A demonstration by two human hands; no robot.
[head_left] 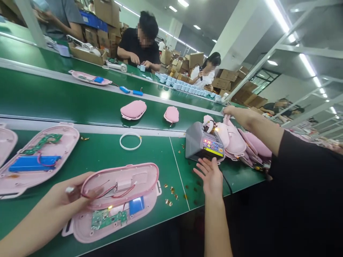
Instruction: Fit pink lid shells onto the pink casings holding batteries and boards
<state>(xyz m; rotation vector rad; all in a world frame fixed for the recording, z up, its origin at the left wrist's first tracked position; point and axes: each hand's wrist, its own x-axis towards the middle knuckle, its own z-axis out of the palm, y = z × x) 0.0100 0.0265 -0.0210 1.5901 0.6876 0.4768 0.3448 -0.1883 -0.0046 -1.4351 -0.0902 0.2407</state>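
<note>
My left hand (77,194) grips the left end of a pink shell half (122,191), which is tilted up with red and black wires inside. Below it on the table lies a matching pink shell half (88,233) holding a green circuit board (109,219) and a blue battery (136,205). A small white tip shows by my left fingers; what it belongs to is unclear. My right hand (210,175) is open, palm up with fingers spread, just in front of a grey tape dispenser (195,141) with a lit display. Nothing lies in that palm.
A co-worker's arm (249,119) reaches in from the right over a pile of pink shells (235,142). Another open shell (66,141) with a blue battery (34,163) lies at left. A white ring (121,142) and amber tape scraps (168,202) rest on the green table. People work opposite.
</note>
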